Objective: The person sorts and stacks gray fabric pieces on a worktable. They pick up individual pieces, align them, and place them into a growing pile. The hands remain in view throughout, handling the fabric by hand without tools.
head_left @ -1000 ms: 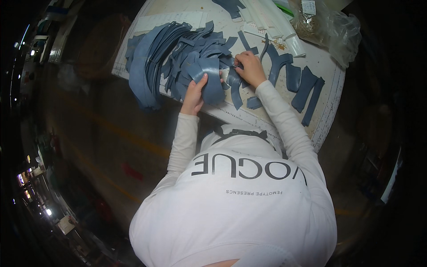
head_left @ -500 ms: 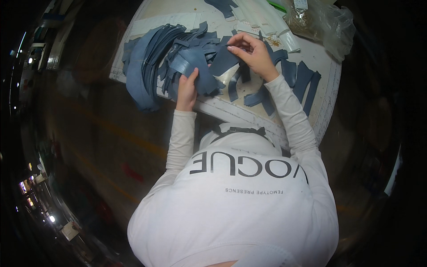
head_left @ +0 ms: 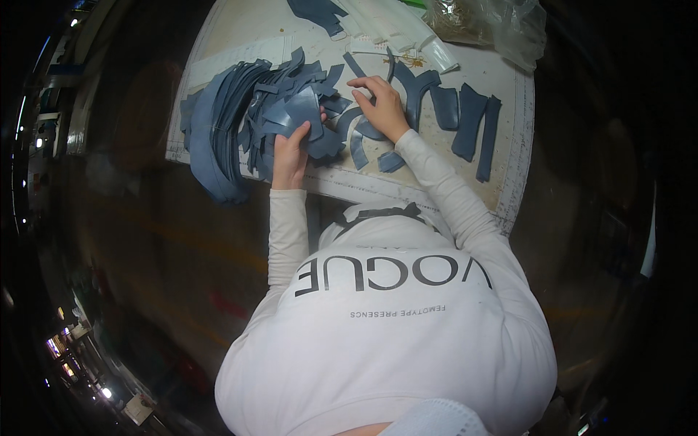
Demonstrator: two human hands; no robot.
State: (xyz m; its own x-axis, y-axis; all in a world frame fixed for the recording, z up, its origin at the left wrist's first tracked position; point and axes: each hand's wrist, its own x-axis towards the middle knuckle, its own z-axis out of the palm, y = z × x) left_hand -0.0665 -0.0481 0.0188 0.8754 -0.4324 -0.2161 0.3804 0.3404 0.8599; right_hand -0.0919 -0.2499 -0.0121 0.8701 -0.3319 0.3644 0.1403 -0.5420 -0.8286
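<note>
My left hand (head_left: 292, 149) is closed around a few blue-grey cut pieces (head_left: 304, 109) that look like leather, its thumb lying on top of them. It is at the near right side of a large heap of similar strips (head_left: 227, 109). To its right, my right hand (head_left: 385, 109) is over the table with thumb and fingers apart and nothing visible between them. Beneath and beside the right hand lie curved pieces (head_left: 358, 149) and a forked piece (head_left: 416, 87).
Separate blue-grey pieces (head_left: 470, 120) lie along the right part of the white table (head_left: 509, 152). Pale strips (head_left: 389, 29) and a clear plastic bag (head_left: 502, 33) are at the back. Another dark blue piece (head_left: 320, 14) rests at the far edge.
My right hand has let go of the blue-grey piece it pinched, which now seems to be among those in my left hand. The whole view has shifted, so the table appears farther left.
</note>
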